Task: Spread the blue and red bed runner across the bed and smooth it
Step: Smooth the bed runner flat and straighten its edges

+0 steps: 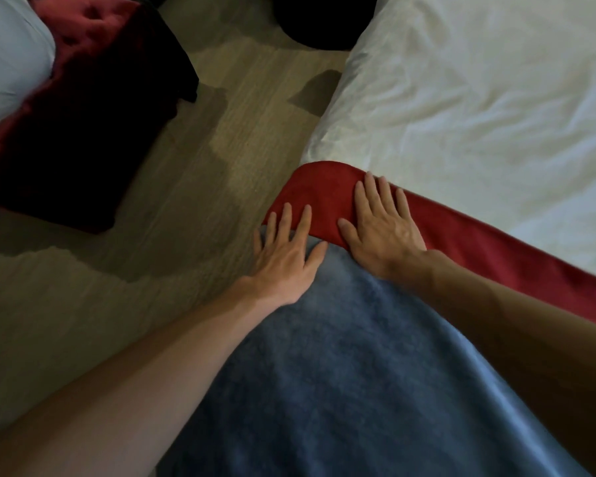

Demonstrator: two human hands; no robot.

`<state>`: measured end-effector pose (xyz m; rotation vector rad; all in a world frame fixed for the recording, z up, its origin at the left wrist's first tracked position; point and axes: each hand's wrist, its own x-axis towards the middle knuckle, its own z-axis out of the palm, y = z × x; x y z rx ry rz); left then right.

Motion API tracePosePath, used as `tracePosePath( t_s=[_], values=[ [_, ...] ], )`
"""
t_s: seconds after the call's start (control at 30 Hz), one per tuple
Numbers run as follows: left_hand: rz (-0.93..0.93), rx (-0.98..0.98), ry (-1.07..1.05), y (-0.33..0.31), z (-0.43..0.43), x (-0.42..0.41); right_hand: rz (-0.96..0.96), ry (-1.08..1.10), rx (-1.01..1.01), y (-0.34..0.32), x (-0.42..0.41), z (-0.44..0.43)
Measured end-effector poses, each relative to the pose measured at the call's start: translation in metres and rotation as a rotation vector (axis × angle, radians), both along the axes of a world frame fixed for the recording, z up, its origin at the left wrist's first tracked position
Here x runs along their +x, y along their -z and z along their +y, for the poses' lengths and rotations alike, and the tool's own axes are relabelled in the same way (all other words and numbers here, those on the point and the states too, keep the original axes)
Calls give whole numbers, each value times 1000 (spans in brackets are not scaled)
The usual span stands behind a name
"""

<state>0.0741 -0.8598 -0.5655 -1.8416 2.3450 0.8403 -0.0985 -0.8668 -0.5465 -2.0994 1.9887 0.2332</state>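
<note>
The bed runner (341,356) lies over the near end of the bed (479,98), its wide blue part toward me and a red band along its far edge. The red band curves down over the bed's left edge. My left hand (286,256) lies flat with straight fingers on the runner's left end, where blue meets red at the bed's side. My right hand (382,228) presses flat on the red band just to the right, fingers spread and pointing away from me. Neither hand holds anything.
White wrinkled bedding covers the bed beyond the runner. A wooden floor (172,201) runs along the bed's left side. A dark red tufted seat (83,108) with a white pillow (7,53) on it stands at the upper left. A dark object (317,18) sits on the floor at top.
</note>
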Motion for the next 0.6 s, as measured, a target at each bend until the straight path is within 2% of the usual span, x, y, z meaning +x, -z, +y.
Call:
tracePosePath(
  t_s=[0.3, 0.6],
  values=[
    [-15, -83, 0, -15, 68, 26, -50, -78, 0, -17, 2, 78],
    [-30, -119, 115, -26, 148, 39, -99, -150, -27, -21, 25, 182]
  ],
)
